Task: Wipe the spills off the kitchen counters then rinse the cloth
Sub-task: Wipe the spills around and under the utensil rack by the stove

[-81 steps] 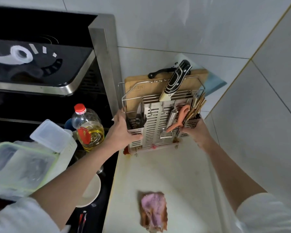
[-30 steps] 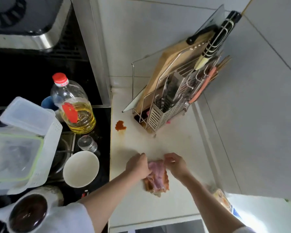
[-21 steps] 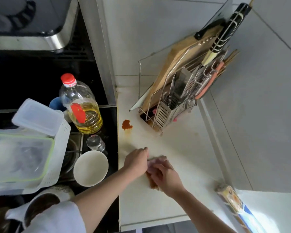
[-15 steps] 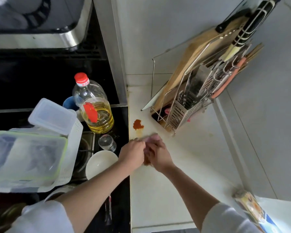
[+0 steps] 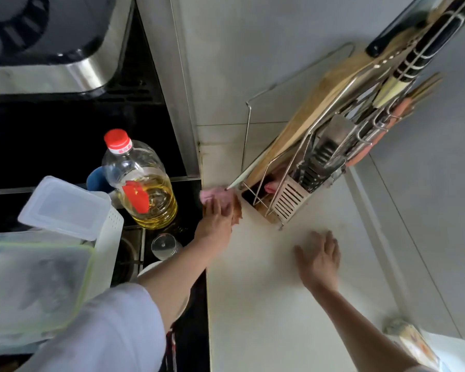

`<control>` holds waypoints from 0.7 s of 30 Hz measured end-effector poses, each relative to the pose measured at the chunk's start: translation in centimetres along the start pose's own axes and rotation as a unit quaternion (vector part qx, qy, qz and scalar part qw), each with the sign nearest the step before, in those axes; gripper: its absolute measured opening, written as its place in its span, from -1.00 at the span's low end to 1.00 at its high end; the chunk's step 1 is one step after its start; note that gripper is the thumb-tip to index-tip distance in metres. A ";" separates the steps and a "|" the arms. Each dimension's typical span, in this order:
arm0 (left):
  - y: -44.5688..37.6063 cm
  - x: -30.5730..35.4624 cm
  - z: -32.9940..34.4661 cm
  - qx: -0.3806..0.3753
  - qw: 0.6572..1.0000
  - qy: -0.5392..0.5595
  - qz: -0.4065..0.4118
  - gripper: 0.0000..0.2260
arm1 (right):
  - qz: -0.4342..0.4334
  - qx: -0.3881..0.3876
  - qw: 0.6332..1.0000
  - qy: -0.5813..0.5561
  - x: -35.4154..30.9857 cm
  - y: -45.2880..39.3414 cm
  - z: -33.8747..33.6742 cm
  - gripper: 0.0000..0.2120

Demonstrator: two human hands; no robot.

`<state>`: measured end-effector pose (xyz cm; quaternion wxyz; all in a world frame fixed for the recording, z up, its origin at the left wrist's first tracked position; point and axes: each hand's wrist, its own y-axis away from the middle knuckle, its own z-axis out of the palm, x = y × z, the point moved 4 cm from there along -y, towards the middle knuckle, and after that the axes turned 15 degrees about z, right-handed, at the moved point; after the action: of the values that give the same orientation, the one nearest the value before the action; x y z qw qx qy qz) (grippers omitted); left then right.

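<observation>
A pink and brown cloth (image 5: 217,196) lies on the white counter (image 5: 274,312) near its left edge, beside the metal rack's corner. My left hand (image 5: 214,221) presses flat on the cloth, covering the place where the red spill was; the spill is hidden. My right hand (image 5: 318,257) rests on the counter with its fingers spread, apart from the cloth and holding nothing.
A metal rack (image 5: 320,162) with a cutting board, knives and chopsticks stands at the back right of the counter. Left of the counter are an oil bottle (image 5: 140,181), plastic containers (image 5: 54,237), a small jar (image 5: 163,247) and the stove. A packet (image 5: 411,342) lies at the lower right.
Both hands left the rack, gathered the cloth at the counter's front and slid it to the red spill. The left hand now presses it there alone; the right hand has let go.
</observation>
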<state>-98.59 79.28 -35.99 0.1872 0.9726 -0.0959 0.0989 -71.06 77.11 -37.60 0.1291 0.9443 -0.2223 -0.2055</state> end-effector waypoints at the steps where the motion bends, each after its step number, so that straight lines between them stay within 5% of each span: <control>1: -1.0 -0.7 -0.6 0.013 1.000 0.006 -0.008 -0.36 | 0.017 -0.029 0.999 0.033 -0.3 -0.8 0.2 -0.32; 6: -1.8 -0.8 -1.4 0.040 0.999 -0.011 -0.004 -0.57 | 0.054 -0.149 0.975 0.156 -3.8 -2.4 0.8 -0.11; 13: 1.8 3.1 1.1 0.014 0.986 0.029 0.166 -0.78 | 0.059 -0.229 0.955 0.176 -3.9 -1.9 0.3 -0.03; 18: -0.4 2.1 -1.3 0.091 0.988 0.032 0.119 -0.54 | 0.077 -0.238 0.951 0.183 -4.5 -1.6 0.2 -0.03; 21: 1.0 4.9 -0.1 0.058 0.981 -0.024 0.183 -0.48 | 0.079 -0.243 0.949 0.185 -4.7 -1.2 -0.1 -0.03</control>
<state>-94.09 77.69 -34.45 0.1064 0.9499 -0.2711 0.1132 -74.39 80.40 -36.40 0.4091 0.8854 -0.2114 -0.0640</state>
